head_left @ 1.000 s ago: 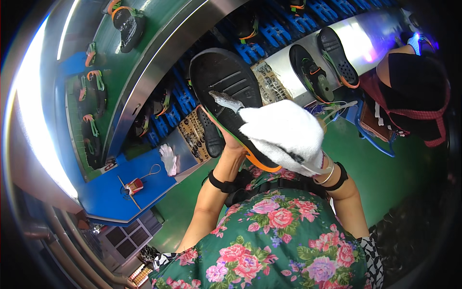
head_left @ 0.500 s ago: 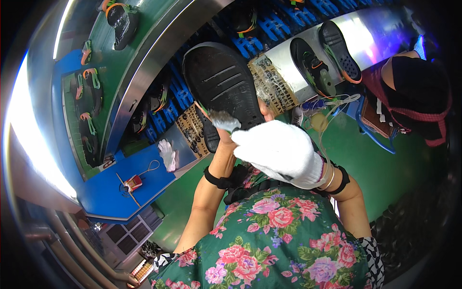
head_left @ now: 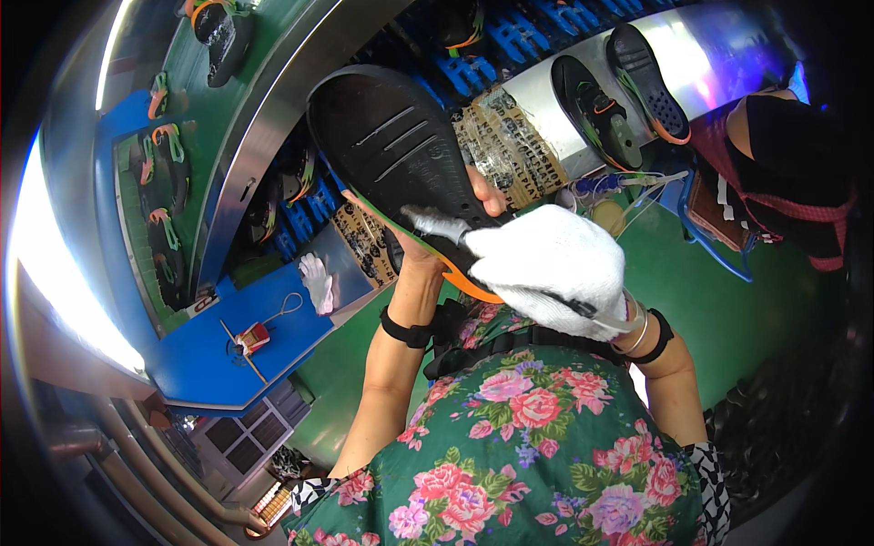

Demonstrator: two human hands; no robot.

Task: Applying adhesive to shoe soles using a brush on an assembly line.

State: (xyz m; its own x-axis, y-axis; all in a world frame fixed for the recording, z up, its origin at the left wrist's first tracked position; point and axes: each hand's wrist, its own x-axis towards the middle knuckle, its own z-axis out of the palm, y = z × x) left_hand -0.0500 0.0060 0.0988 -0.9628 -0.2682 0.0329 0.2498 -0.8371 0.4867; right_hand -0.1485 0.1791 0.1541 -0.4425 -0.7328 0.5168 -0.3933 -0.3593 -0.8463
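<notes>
My bare left hand (head_left: 416,255) is wrapped around a black shoe sole (head_left: 387,132), which tilts up with its grooved face toward me. Fingers of that hand show along the sole's right edge. An orange and green rim runs down its lower left side. In a white knit glove, my right hand (head_left: 555,268) is closed on a small brush (head_left: 439,224). The pale bristles touch the sole's lower part. The glove and the brush hide some of the sole's near end.
Beyond the sole, blue racks (head_left: 533,36) line a conveyor. Two black shoe parts (head_left: 592,114) lie on the metal ledge (head_left: 687,59) at right, near a seated person (head_left: 774,168). A white glove (head_left: 317,282) and a red-topped container (head_left: 253,339) rest by the blue table (head_left: 196,364).
The sole has shifted left and tilted, so more of its orange rim shows. My right hand has moved the brush slightly right across its surface.
</notes>
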